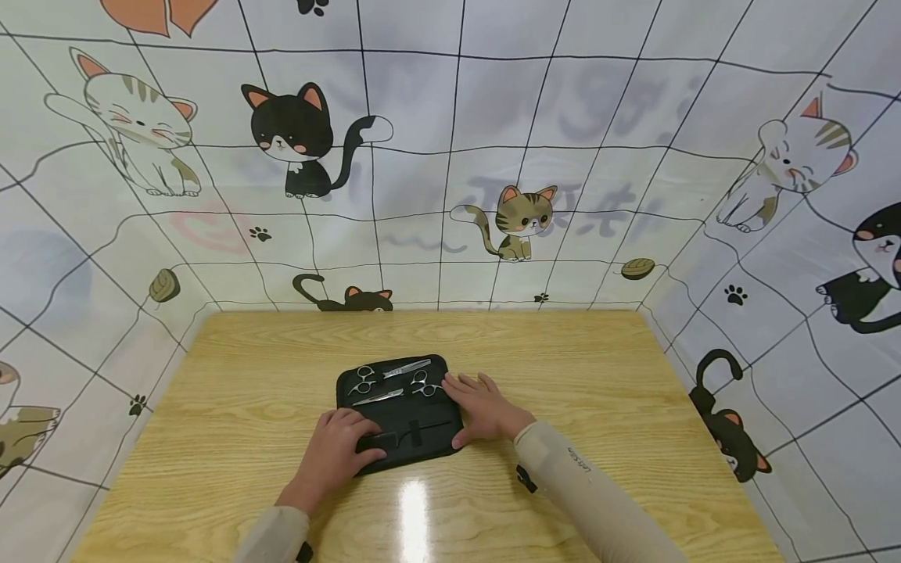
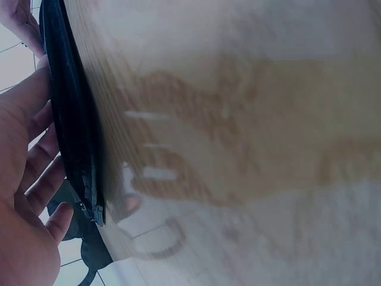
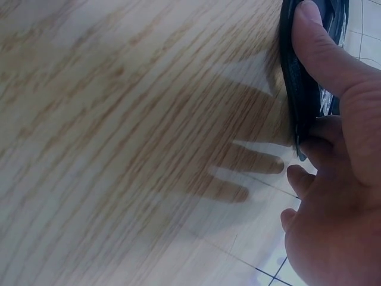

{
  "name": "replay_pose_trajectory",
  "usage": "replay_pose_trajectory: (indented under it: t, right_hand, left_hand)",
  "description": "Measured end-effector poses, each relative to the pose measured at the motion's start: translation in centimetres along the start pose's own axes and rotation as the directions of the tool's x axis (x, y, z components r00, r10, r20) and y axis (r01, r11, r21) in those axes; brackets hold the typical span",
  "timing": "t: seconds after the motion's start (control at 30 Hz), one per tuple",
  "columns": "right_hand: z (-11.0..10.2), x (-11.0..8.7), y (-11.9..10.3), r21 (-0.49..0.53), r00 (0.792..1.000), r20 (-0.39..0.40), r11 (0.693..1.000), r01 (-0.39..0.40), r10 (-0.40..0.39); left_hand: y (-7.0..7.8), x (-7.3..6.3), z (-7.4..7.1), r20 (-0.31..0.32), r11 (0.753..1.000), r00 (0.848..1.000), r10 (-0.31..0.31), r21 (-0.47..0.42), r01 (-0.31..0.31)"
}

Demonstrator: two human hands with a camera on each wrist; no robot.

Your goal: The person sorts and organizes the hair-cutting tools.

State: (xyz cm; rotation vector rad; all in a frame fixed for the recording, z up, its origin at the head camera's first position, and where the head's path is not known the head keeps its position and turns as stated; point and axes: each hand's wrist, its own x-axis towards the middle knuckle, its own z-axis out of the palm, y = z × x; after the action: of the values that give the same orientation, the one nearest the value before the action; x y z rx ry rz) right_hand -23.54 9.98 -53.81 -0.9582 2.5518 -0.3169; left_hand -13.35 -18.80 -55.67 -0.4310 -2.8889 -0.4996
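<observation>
A black zippered case point(image 1: 438, 411) lies unfolded on the table. In its upper half are two pairs of silver scissors: the upper pair point(image 1: 408, 367) has its finger rings to the left, the lower pair point(image 1: 380, 397) has them to the right. A small strap point(image 1: 415, 432) crosses a dark slender shape in the lower half. My left hand point(image 1: 336, 447) rests at the lower left edge, thumb over the case. At the right edge, my right hand point(image 1: 486, 410) touches the side with fingers extended and thumb by the lower corner. The left wrist view shows the zipper point(image 2: 52, 77) along the rim.
The wooden table point(image 1: 577, 367) has a glossy surface with a bright reflection near its front. Behind it and at both sides hang white sheets point(image 1: 415, 180) with black grid lines and printed cats.
</observation>
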Motion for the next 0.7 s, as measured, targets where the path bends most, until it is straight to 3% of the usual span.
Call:
replay_pose_trajectory:
  t: [0.2,0.43,0.7]
  right_hand:
    - [-0.1,-0.1,0.0,0.006,1.000,0.004,1.000,0.001,-0.001]
    - [-0.1,-0.1,0.0,0.000,1.000,0.005,1.000,0.005,-0.005]
    - [-0.2,-0.2,-0.1,0.004,1.000,0.004,1.000,0.008,-0.008]
  left_hand:
    - [-0.5,-0.6,-0.4,0.014,1.000,1.000,0.002,-0.006,-0.002]
    - [-1.3,-1.1,-1.0,0.064,0.999,0.997,-0.042,-0.007,0.042]
    - [-0.8,-0.7,-0.7,0.038,1.000,0.999,0.003,-0.022,-0.002]
